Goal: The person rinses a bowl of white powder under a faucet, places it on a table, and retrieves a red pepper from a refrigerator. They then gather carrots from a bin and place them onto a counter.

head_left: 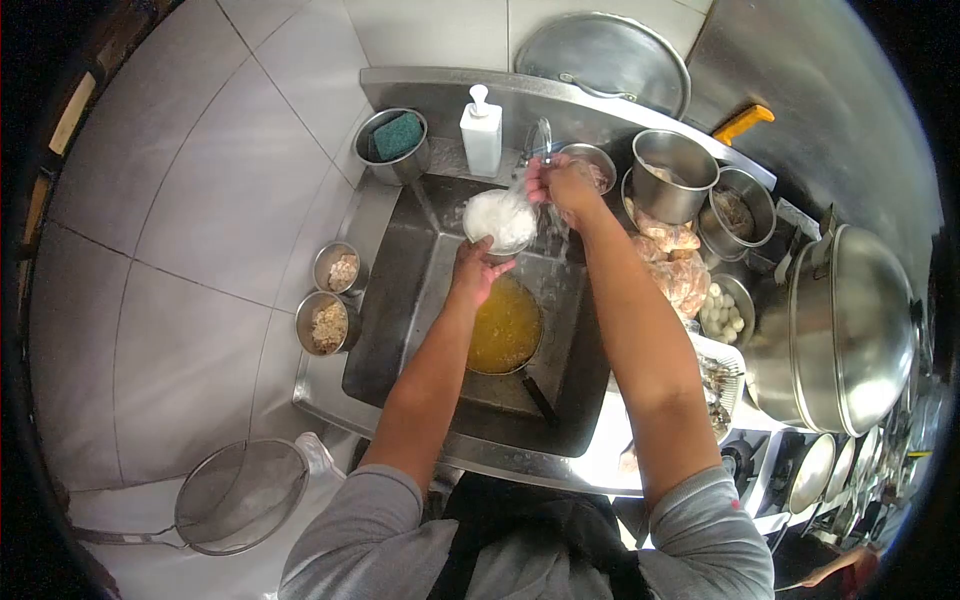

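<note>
The left hand [476,266], half-closed, holds the bowl [513,248] of white stuff [500,217] over the far side of the sink [395,290] — probably so spills stay inside. The right hand [562,187] curls near the faucet [541,136] — whether around something, I cannot tell.

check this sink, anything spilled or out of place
Perhaps the pan of yellow liquid: it stands in the sink near the running water, by the bowl in the left hand, so splashes could get in. I see no clear spill.
</note>
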`<state>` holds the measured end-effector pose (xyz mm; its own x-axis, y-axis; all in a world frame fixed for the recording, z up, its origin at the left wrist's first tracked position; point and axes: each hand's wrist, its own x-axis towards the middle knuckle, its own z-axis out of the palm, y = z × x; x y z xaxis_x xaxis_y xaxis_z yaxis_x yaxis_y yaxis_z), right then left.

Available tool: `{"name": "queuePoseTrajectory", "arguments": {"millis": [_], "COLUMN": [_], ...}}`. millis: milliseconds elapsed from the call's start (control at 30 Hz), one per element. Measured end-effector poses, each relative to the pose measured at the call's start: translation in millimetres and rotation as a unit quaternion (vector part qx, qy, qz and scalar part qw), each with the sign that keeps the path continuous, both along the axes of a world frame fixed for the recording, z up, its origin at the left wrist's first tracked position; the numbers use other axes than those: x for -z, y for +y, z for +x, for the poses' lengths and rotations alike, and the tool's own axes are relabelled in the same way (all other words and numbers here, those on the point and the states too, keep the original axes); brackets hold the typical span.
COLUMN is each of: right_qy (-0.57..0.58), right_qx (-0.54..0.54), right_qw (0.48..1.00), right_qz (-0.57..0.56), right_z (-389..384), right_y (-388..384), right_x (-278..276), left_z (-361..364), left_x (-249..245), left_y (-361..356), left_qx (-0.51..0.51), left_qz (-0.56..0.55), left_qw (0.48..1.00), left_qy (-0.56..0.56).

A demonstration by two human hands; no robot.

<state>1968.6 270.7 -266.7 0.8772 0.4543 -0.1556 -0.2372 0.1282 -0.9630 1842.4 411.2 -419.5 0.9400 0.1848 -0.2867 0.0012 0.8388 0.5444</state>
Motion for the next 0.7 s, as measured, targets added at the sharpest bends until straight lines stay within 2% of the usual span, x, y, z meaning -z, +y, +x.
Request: {"name": "queuePoseTrajectory", "arguments": {"millis": [100, 333, 433, 700], "right_qy": [0.009, -0.008, -0.005, -0.005], "right_qx": [0.033, 0.012, 0.005, 0.012], "right_qw": [0.999, 0.999, 0.999, 1.0], "right_qz": [-0.013, -0.052, -0.051, -0.015], "right_z": [-6.9, -11.4, -11.3, -13.8], "right_y": [0.1, -5.5, -6.3, -6.2], "right_x": [-5.1, -10.2, -6.0, 2.6], "left_z": [-2.2, -5.5, -6.9, -32.4], "left_x": [0.9, 4.0, 6.8, -7.2], "left_y": [2.8, 1.8, 6.7, 1.4], "left_qx": [0.014, -0.021, 0.01, 0.05], "left_qz": [0.009, 0.028, -0.002, 0.041], "left_qw": [1.0, 0.999, 1.0, 0.998], "left_qy": [-0.018, 0.011, -0.016, 0.0]}}
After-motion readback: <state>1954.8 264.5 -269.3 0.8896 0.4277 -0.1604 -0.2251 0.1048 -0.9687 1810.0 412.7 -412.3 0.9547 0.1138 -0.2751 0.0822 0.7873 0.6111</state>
